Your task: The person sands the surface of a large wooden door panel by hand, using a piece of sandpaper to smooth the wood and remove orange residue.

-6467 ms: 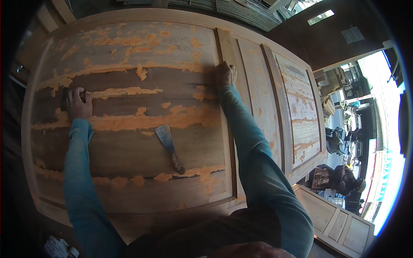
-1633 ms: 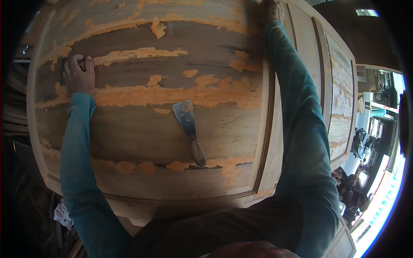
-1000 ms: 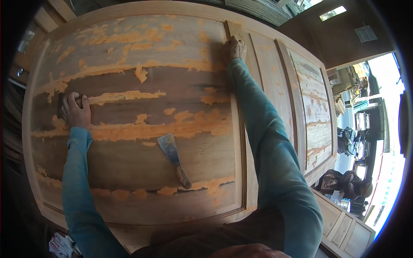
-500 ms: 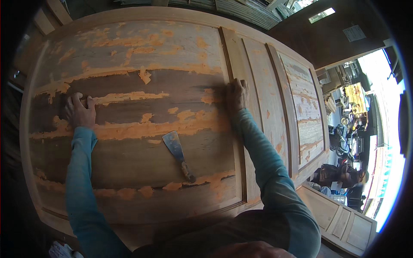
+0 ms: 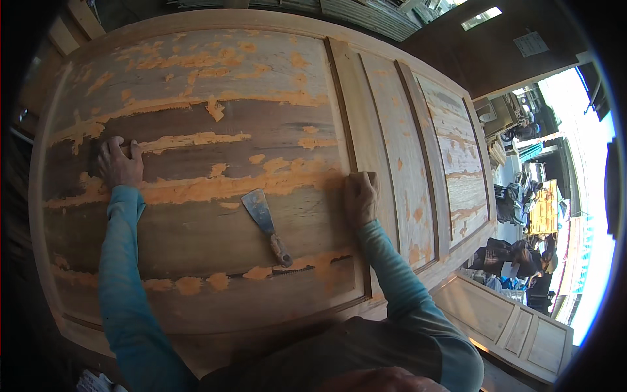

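A large wooden door panel [image 5: 215, 235] lies in front of me, streaked with orange filler [image 5: 215, 188]. My left hand [image 5: 122, 164] rests on its left part, fingers curled against the surface beside a filler streak; what they may hold is hidden. At the raised moulding [image 5: 341, 111] along the panel's right side, my right hand [image 5: 361, 196] is closed in a fist and pressed down. I cannot make out anything inside that fist. Between my hands, nearer to me, a putty knife [image 5: 266, 225] lies on the panel with its blade pointing away.
Narrower panels of the same door [image 5: 450, 150] continue to the right. A second panelled door [image 5: 509, 320] lies at the lower right. Beyond stand a dark board [image 5: 496, 52], a yellow crate [image 5: 543, 208] and assorted clutter. Corrugated sheets [image 5: 372, 18] lie at the far side.
My right hand has slid toward me along the moulding, still closed. My left hand keeps its place on the panel. The putty knife lies as before; the view has shifted slightly.
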Demonstrator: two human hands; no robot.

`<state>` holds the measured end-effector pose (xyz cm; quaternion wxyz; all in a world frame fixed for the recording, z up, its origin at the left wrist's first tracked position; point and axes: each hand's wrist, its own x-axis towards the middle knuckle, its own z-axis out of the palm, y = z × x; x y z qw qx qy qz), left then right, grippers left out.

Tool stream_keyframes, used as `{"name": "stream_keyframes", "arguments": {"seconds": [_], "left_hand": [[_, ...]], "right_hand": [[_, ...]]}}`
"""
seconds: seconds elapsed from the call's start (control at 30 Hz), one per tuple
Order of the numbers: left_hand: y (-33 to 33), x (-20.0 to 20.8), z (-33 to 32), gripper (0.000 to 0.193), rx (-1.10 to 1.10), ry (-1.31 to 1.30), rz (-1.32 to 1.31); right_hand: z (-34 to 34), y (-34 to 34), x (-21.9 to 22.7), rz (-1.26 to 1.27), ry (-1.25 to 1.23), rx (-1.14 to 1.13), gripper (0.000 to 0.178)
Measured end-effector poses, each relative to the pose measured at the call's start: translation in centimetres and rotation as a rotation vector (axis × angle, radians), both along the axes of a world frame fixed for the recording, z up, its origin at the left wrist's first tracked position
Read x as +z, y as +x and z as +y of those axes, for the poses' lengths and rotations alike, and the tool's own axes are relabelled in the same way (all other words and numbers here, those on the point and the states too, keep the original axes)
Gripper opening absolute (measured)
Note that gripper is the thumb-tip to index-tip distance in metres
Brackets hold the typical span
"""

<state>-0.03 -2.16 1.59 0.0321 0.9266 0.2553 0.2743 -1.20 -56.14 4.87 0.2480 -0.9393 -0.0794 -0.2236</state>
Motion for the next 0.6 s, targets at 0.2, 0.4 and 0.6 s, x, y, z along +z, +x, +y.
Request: {"name": "stream_keyframes", "arguments": {"seconds": [0.2,0.4,0.6], "left_hand": [[0.3,-1.3,-0.1,0.035,-0.035,0.061,0.007],[-1.2,0.2,0.4,0.034,-0.07,0.016,0.011],[0.2,1.1,-0.6,0.033,-0.025,-0.117,0.046]], "right_hand": [[0.8,8.8,-0.8,0.039,0.0,-0.003,0.011],[5.8,36.3,-3.0,-0.076,-0.134,-0.078,0.023],[6.9,44.8,-3.7,0.013,-0.239,-0.04,0.025]]}}
